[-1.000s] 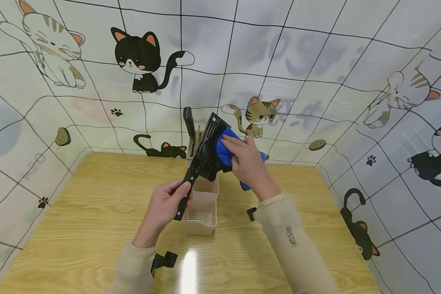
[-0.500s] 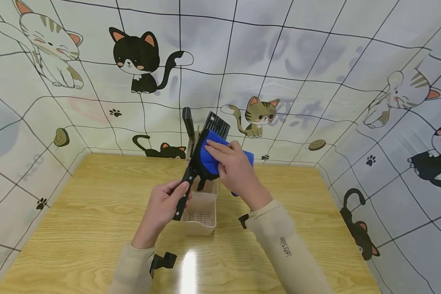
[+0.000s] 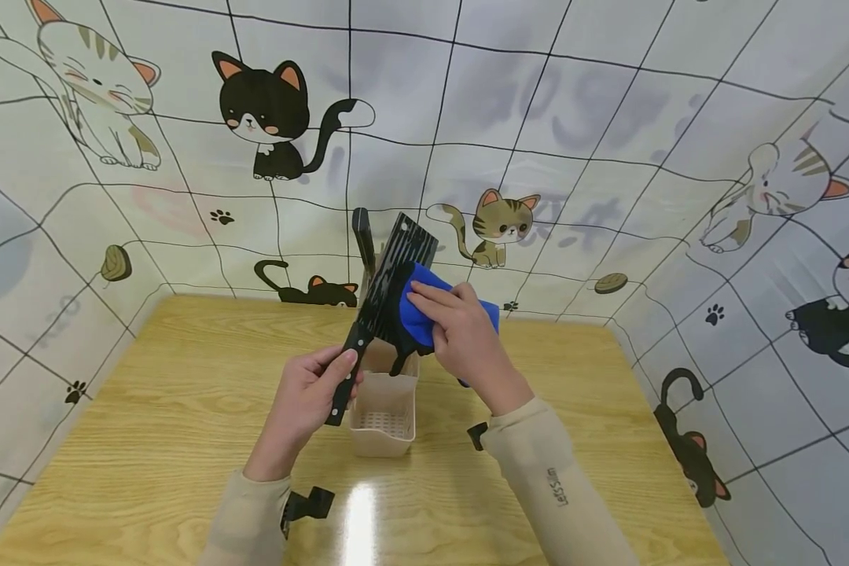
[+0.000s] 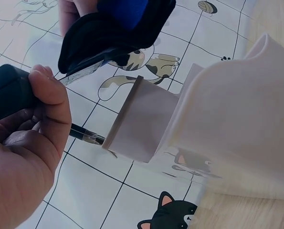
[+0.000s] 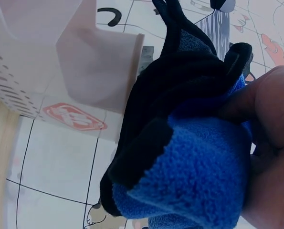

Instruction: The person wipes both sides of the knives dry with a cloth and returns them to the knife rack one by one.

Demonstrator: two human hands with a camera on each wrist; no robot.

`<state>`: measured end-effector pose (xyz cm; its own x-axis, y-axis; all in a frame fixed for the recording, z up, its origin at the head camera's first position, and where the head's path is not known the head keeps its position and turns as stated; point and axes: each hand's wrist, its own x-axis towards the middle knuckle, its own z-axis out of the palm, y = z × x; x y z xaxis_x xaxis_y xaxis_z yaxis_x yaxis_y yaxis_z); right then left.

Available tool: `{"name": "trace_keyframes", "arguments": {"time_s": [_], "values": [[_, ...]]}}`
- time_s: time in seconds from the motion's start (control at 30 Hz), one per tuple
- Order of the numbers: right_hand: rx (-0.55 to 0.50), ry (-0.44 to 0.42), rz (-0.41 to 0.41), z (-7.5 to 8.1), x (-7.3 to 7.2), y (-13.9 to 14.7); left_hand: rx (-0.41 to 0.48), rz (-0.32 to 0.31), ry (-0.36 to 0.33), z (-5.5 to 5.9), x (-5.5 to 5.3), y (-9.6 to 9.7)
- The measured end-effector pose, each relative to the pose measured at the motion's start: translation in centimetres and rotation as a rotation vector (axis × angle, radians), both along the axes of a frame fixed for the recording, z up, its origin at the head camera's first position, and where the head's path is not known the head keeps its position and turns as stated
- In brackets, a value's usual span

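Note:
My left hand grips the black riveted handle of a cleaver, which points up and away at a slant. Dark stripes are reflected in its broad blade. With my right hand I hold a blue cloth with black edging against the lower part of the blade, fingers pressing from above. Thumb and fingers pinch the bunched cloth in the right wrist view. Seen from the left wrist, my left fingers curl round the handle, and the cloth covers most of the blade.
Below the cleaver stands a pale plastic knife holder with a perforated compartment at the front. A black-handled knife stands in its back part. The wooden table meets a cat-patterned, grid-lined sheet behind and at both sides.
My right hand slid the cloth left across the blade, then back a little right and down, baring more of the blade's upper part. My left hand keeps its grip, nearly still.

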<state>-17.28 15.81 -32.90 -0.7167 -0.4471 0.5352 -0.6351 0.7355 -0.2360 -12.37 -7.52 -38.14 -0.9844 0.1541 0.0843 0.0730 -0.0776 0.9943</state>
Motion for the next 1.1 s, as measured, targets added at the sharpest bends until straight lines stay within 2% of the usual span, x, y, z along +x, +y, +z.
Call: {"name": "trace_keyframes", "arguments": {"time_s": [0.33,0.6,0.9,1.1], "values": [[-0.025,0.017,0.005,-0.2,0.1,0.6,0.021,-0.007,0.015,0.3,-0.2,-0.2],[-0.024,0.002,0.017,-0.4,0.6,-0.3,-0.017,0.012,0.006,0.3,-0.4,0.1],[-0.024,0.064,0.058,-0.3,1.0,-1.7,-0.014,0.019,0.020,0.2,-0.5,0.3],[-0.017,0.064,0.042,-0.7,1.2,-1.6,-0.022,0.023,0.023,0.1,-0.5,0.3]]}}
